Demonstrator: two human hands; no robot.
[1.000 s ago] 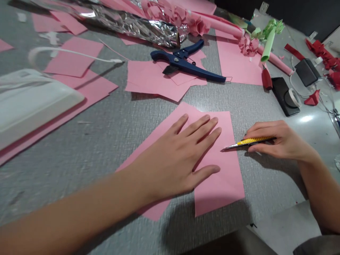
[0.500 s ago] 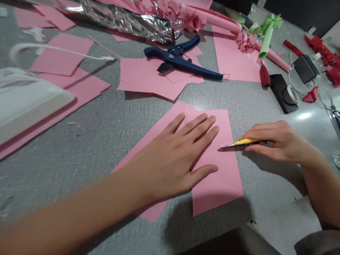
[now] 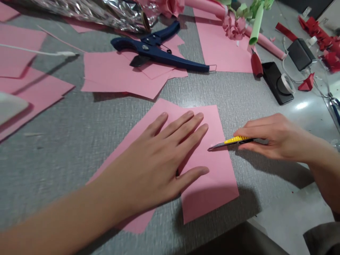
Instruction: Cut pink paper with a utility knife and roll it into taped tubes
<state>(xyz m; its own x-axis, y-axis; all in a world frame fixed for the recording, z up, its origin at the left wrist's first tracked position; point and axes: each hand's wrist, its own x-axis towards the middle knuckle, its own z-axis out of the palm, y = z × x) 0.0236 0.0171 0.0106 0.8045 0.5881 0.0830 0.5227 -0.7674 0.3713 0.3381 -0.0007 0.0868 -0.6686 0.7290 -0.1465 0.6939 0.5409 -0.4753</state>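
My left hand (image 3: pixel 162 156) lies flat with fingers spread, pressing on pink paper (image 3: pixel 207 202) on the grey table. The paper's left part is partly covered by the hand and forearm. My right hand (image 3: pixel 273 138) pinches a craft knife (image 3: pixel 235 140) with a yellow ribbed grip and a pointed metal tip. The tip is over the paper's right half, just right of my left fingers; I cannot tell whether it touches. Beyond the left fingers, a blue hand cutter (image 3: pixel 159 53) with a dark blade rests on cut pink paper pieces (image 3: pixel 111 76).
Crumpled silver foil (image 3: pixel 106 14) lies along the back. Pink paper flowers (image 3: pixel 233 26) and a green paper tube (image 3: pixel 257 26) lie at back right. A black phone (image 3: pixel 277 83), charger (image 3: pixel 301 53) and cables lie farther right. A white object's corner (image 3: pixel 12 106) enters at left.
The view has shifted, so most things sit farther left in the picture. Both hands keep the same pose, with the knife tip over the paper.
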